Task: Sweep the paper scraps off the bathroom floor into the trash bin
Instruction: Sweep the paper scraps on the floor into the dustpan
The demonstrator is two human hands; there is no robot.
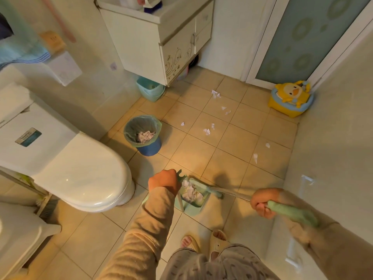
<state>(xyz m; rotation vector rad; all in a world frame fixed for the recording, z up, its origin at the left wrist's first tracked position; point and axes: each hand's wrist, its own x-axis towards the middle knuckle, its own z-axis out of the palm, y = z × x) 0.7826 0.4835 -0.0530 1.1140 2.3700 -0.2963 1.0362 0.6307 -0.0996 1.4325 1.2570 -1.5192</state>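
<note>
Glossy beige square tiles with dark grout lines are covering the bathroom floor (232, 168), and warm light is pooling near its middle. White paper scraps (207, 131) — small, torn and crumpled — are lying scattered over the tiles between the trash bin and the far door, most of them well apart. The trash bin (150, 148), a round blue plastic tub with a thin green liner folded over its rim, is standing near the smooth white toilet (84, 174); crumpled paper is sitting inside it. The left hand (164, 180) is clenching the green top of the dustpan's upright handle. The dustpan (191, 210), pale green plastic, is sitting below that hand and holding a heap of wrinkled paper; whether it is touching the tiles is hard to tell. The right hand (262, 203) is gripping the broom (234, 194) where its pale shaft meets a soft green grip. The broom head is lying at the pan's right edge, mostly hidden — and the grip's far end is smearing into blur.
</note>
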